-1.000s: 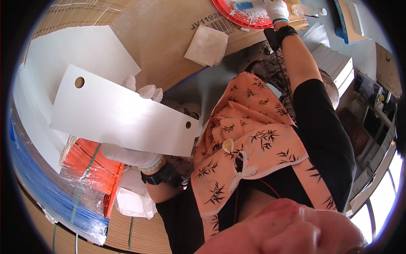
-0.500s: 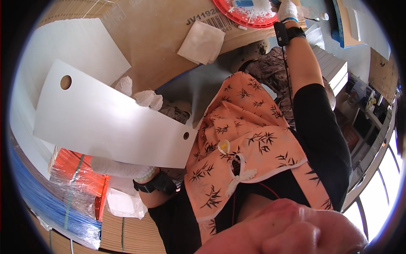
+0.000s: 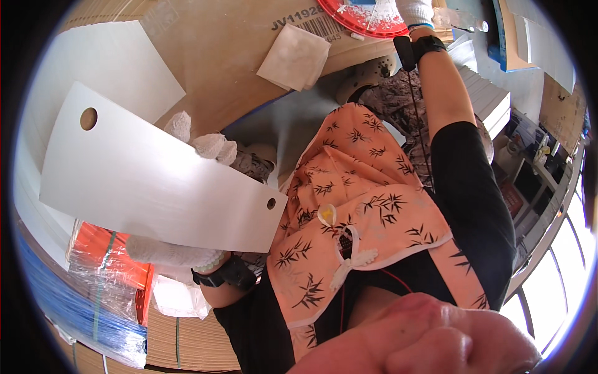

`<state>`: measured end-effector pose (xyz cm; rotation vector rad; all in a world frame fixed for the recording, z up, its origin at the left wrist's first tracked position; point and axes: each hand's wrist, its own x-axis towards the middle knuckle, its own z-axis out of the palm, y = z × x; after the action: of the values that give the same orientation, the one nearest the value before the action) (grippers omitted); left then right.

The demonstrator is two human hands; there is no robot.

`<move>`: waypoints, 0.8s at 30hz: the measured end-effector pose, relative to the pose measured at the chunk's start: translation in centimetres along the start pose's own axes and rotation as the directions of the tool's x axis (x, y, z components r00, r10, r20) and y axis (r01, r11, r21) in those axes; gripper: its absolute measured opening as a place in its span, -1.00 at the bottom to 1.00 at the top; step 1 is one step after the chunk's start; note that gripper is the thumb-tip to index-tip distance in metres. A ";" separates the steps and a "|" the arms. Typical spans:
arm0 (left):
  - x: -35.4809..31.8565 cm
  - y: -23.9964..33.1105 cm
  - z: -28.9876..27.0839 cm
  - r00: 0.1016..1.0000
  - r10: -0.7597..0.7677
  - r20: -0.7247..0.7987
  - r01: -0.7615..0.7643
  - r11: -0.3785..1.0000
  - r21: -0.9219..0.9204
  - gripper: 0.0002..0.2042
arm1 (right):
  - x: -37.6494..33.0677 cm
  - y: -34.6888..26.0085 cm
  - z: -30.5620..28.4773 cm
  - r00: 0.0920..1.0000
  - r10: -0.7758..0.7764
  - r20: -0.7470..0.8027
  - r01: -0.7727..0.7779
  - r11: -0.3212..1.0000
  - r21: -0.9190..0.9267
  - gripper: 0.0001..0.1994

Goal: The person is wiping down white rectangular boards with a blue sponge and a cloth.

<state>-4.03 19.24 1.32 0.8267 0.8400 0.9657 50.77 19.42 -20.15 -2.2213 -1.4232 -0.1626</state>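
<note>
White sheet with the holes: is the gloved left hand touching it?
Touching. The head view shows the left hand under the white sheet, its gloved fingertips curling over the sheet's upper edge.

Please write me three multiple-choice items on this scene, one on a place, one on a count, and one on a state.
1. Where is the red tray?
A. top edge
B. lower left
C. on the lap

2. How many round holes show in the white sheet?
A. none
B. two
C. five

3. How is the left hand?
A. bare
B. hanging free
C. gloved, holding the sheet

Answers: A, the tray lies by the right hand at the top; B, one hole near each end; C, white-gloved fingers grip the sheet's edges.
</note>
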 end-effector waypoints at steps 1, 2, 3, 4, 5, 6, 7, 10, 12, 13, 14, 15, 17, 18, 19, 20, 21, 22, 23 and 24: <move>0.1 0.0 -0.4 1.000 0.004 0.026 -0.003 0.999 -0.047 -0.13 | 0.0 -0.2 0.1 1.000 -0.031 -0.006 0.031 0.999 -0.014 -0.83; 0.0 0.1 -0.6 0.999 0.005 0.045 -0.001 0.997 -0.081 -0.13 | 0.0 -0.3 0.1 0.998 -0.062 -0.012 0.061 0.998 -0.029 -0.84; 0.0 0.1 -0.8 0.999 0.009 0.054 -0.003 0.995 -0.103 -0.13 | 0.0 -0.8 0.1 0.998 -0.064 -0.009 0.063 0.998 -0.028 -0.84; 0.0 0.1 -1.0 0.998 0.008 0.067 0.001 0.992 -0.123 -0.13 | -0.1 -1.3 0.0 0.998 -0.059 0.003 0.059 0.997 -0.047 -0.84; -0.1 0.1 -1.0 0.997 0.008 0.072 0.002 0.991 -0.134 -0.13 | -0.1 -1.7 -0.1 0.998 -0.054 0.015 0.055 0.996 -0.067 -0.85; -0.1 0.1 -1.1 0.997 0.009 0.080 0.003 0.989 -0.146 -0.13 | -0.1 -1.9 -0.2 0.998 -0.056 0.016 0.057 0.996 -0.067 -0.85; -0.1 0.1 -1.2 0.996 0.009 0.087 0.005 0.987 -0.159 -0.13 | -0.1 -2.2 -0.2 0.998 -0.058 0.014 0.059 0.997 -0.058 -0.85; -0.1 0.0 -1.3 0.995 0.005 0.100 0.012 0.985 -0.174 -0.13 | -0.1 -2.8 -0.3 0.998 -0.063 0.006 0.063 0.998 -0.026 -0.85; -0.1 0.0 -1.4 0.994 0.006 0.105 0.013 0.983 -0.181 -0.13 | 0.0 -3.1 -0.2 0.998 -0.065 -0.001 0.065 0.998 -0.003 -0.85; -0.2 0.0 -1.3 0.994 0.005 0.108 0.016 0.982 -0.188 -0.13 | 0.0 -3.1 -0.2 0.998 -0.064 0.002 0.064 0.998 -0.007 -0.85; -0.2 0.1 -1.3 0.994 0.003 0.112 0.018 0.982 -0.189 -0.13 | 0.0 -3.2 -0.2 0.998 -0.062 0.004 0.062 0.998 -0.011 -0.85; -0.2 0.0 -1.3 0.994 0.002 0.112 0.020 0.981 -0.192 -0.13 | -0.1 -3.1 -0.1 0.998 -0.062 0.006 0.062 0.998 -0.010 -0.85; -0.3 0.2 -1.3 0.993 -0.001 0.117 0.024 0.980 -0.197 -0.13 | -0.1 -2.9 0.0 0.995 -0.083 0.053 0.086 0.995 -0.059 -0.85; -0.4 0.2 -1.3 0.993 0.002 0.119 0.023 0.979 -0.202 -0.13 | -0.1 -2.8 0.2 0.995 -0.085 0.055 0.088 0.995 -0.056 -0.85; -0.4 0.3 -1.3 0.993 0.004 0.120 0.020 0.979 -0.205 -0.13 | -0.2 -2.7 0.3 0.994 -0.095 0.046 0.098 0.994 -0.057 -0.85; -0.6 0.5 -1.2 0.993 0.004 0.119 0.020 0.978 -0.206 -0.13 | -0.2 -2.7 0.5 0.994 -0.106 0.036 0.108 0.993 -0.057 -0.86; -0.5 0.3 -1.4 0.992 0.005 0.125 0.022 0.976 -0.215 -0.13 | -0.3 -2.5 0.3 0.994 -0.106 0.037 0.108 0.992 -0.063 -0.86; -0.4 0.0 -1.5 0.991 0.005 0.131 0.025 0.974 -0.225 -0.13 | -0.3 -2.3 0.1 0.992 -0.112 0.051 0.116 0.991 -0.067 -0.86; -0.2 -0.3 -1.6 0.990 0.001 0.138 0.032 0.972 -0.234 -0.13 | -0.4 -2.1 0.0 0.991 -0.119 0.066 0.124 0.990 -0.070 -0.86; -0.2 -0.7 -1.8 0.988 0.001 0.152 0.038 0.967 -0.250 -0.13 | -0.6 -2.0 -0.2 0.991 -0.119 0.067 0.124 0.989 -0.077 -0.86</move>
<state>-5.39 19.19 0.00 0.6610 0.5788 0.9581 48.79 19.51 -19.50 -2.2216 -1.6137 -0.1977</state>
